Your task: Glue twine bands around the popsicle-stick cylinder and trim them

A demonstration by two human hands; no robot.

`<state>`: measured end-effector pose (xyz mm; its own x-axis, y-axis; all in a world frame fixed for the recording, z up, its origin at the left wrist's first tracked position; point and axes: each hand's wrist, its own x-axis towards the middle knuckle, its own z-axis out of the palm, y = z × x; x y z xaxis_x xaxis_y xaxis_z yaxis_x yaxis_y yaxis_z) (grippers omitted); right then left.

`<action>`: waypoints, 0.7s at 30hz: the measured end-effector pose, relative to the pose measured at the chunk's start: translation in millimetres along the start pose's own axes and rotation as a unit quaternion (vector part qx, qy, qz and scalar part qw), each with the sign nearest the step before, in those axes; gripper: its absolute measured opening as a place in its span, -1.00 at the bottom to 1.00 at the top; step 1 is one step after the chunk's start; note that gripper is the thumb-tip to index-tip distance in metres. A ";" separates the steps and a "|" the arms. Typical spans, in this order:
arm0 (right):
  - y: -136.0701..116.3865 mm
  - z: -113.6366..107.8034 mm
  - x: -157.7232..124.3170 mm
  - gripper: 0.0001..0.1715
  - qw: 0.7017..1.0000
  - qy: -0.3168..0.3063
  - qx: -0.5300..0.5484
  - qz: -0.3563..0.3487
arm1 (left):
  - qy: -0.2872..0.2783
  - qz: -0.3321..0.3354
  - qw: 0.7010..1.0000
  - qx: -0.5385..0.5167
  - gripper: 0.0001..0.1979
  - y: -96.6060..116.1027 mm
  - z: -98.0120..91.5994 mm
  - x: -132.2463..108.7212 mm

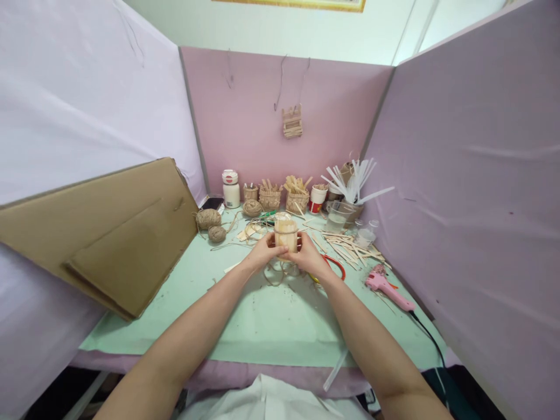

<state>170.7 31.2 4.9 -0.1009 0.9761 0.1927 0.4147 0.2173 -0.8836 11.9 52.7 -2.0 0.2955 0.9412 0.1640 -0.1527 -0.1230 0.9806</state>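
Between my two hands is a small round cup made of pale wooden sticks point(286, 235), with a band of twine around its upper part. My left hand point(265, 251) grips its left side, thumb across the front. On the opposite side, my right hand point(305, 254) has its fingers wrapped round it, and the thumbs come close together low on the front. Loose twine point(275, 276) lies in loops on the table below the cup. Red-handled scissors point(336, 265) rest beside my right wrist, partly hidden by it.
A pink glue gun point(389, 290) with a black cord lies at right. Loose wooden sticks point(350, 248) spread behind it. Twine balls point(209, 219), a white bottle point(231, 189) and stick-filled baskets point(297, 202) stand at the back. Cardboard point(131, 239) leans at left. A glue stick point(336, 368) overhangs the front edge.
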 end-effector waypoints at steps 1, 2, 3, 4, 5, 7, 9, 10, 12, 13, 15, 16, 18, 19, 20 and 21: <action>1.4 -1.0 0.6 -0.17 1.000 -0.011 0.005 -0.006 | 0.006 0.008 1.000 0.010 -0.44 -0.3 -0.7 1.3; 2.8 -2.7 1.3 -0.14 1.000 -0.019 0.007 -0.009 | 0.017 0.017 0.999 0.021 -0.44 -0.7 -1.7 2.7; 4.0 -5.3 2.4 -0.09 1.000 -0.020 0.005 -0.007 | 0.032 0.026 0.999 0.031 -0.45 -1.1 -3.2 4.3; 5.0 -8.7 3.8 -0.06 1.000 -0.011 0.002 -0.003 | 0.046 0.036 0.998 0.040 -0.46 -1.9 -5.0 6.0; 5.7 -12.5 5.6 -0.04 1.000 0.008 0.001 0.001 | 0.060 0.044 0.996 0.049 -0.46 -3.0 -7.4 7.8; 6.1 -20.6 9.8 -0.06 0.998 0.064 0.012 0.000 | 0.083 0.057 0.993 0.064 -0.48 -6.7 -12.9 11.7; 4.9 -27.8 13.7 -0.21 0.990 0.130 0.042 -0.016 | 0.102 0.061 0.990 0.081 -0.48 -12.0 -18.2 15.8; 3.9 -30.6 15.2 -0.30 0.985 0.163 0.057 -0.026 | 0.109 0.063 0.988 0.093 -0.49 -15.0 -20.1 17.9; 1.8 -34.2 16.9 -0.49 0.971 0.223 0.077 -0.046 | 0.112 0.068 0.984 0.120 -0.50 -20.9 -22.2 21.7; 0.9 -35.0 17.2 -0.57 0.964 0.245 0.082 -0.055 | 0.110 0.071 0.983 0.130 -0.50 -23.5 -22.3 23.3; -0.2 -35.3 17.1 -0.65 0.958 0.264 0.086 -0.068 | 0.104 0.074 0.981 0.146 -0.49 -27.9 -21.6 25.9; -0.3 -34.9 16.9 -0.68 0.958 0.265 0.087 -0.071 | 0.103 0.075 0.980 0.153 -0.49 -29.7 -21.2 26.9; 0.3 -33.7 16.7 -0.70 0.959 0.260 0.088 -0.075 | 0.106 0.076 0.976 0.174 -0.49 -32.8 -21.2 28.2; 0.8 -33.0 16.7 -0.70 0.960 0.255 0.087 -0.077 | 0.109 0.076 0.974 0.186 -0.49 -34.2 -21.8 28.7; 1.5 -32.2 16.9 -0.71 0.961 0.250 0.086 -0.079 | 0.111 0.074 0.971 0.197 -0.49 -35.6 -22.7 29.0; 2.1 -31.5 17.1 -0.71 0.963 0.245 0.083 -0.079 | 0.111 0.072 0.969 0.207 -0.48 -37.0 -23.7 29.3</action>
<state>198.4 48.7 19.7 0.3049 0.8266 0.4731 0.2742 0.3995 -0.8747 3.8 92.3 -36.0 0.0818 0.9440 0.3198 0.2273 -0.3300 0.9162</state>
